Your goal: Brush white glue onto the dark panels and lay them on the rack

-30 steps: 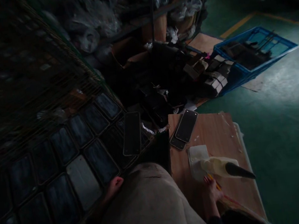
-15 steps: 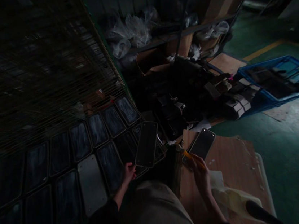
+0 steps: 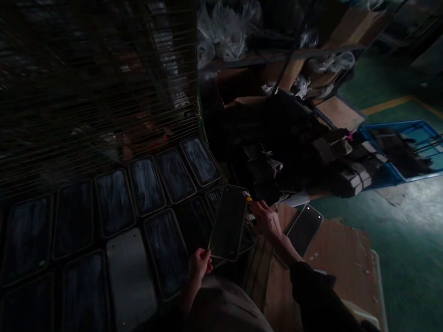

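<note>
My left hand [image 3: 200, 264] is closed on the lower left corner of a dark rectangular panel [image 3: 227, 223] with rounded corners and small holes. The panel is tilted above other panels. In my right hand [image 3: 266, 218] is an orange-handled tool [image 3: 249, 200], its pale tip close to the panel's upper right edge. Whether the tip touches the edge I cannot tell in this dim light. Rows of similar panels [image 3: 166, 251], streaked with white, lie to the left, among them a lighter grey panel [image 3: 131, 279].
Another dark panel [image 3: 304, 227] rests on a wooden board [image 3: 334, 265] at the right. Behind are a wire mesh rack [image 3: 76, 97], a shelf with plastic bags [image 3: 229, 27], and dark stacked parts [image 3: 256, 156]. A blue crate [image 3: 440, 169] stands on the green floor at far right.
My right hand has moved left and up from over the wooden board, bringing the orange-handled tool to the panel's edge. The view has turned slightly. My left hand stays at the panel's corner.
</note>
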Action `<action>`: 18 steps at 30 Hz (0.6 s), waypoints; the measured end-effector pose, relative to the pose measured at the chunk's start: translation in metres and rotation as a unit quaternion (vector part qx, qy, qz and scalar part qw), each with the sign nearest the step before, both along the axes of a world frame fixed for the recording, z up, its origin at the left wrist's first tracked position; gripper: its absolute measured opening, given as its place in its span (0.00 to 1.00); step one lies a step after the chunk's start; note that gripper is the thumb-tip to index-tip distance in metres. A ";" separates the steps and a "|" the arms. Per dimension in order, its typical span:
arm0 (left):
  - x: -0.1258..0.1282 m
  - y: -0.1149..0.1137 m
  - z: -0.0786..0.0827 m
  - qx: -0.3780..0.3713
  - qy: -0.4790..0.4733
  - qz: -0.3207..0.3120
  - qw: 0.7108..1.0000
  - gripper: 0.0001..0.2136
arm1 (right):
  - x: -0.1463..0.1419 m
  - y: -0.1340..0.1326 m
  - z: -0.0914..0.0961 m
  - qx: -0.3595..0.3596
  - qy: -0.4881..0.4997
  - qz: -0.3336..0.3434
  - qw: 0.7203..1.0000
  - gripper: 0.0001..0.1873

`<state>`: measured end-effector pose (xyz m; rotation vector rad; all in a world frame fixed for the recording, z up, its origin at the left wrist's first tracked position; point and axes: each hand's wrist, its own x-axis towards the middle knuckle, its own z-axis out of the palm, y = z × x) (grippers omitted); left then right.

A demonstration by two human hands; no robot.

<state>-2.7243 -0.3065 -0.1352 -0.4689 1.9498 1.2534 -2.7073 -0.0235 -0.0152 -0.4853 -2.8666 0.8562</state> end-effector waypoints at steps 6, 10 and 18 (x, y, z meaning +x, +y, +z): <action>0.002 -0.002 0.002 0.051 -0.036 0.027 0.998 0.13 | -0.007 -0.006 -0.016 0.065 -0.043 0.046 0.996 0.24; 0.000 -0.001 0.010 0.071 -0.049 0.039 0.995 0.17 | 0.027 -0.031 -0.020 0.071 -0.049 0.098 0.991 0.21; -0.002 -0.002 0.016 0.093 -0.058 0.057 0.992 0.14 | 0.095 -0.094 0.013 -0.082 -0.112 0.158 0.978 0.19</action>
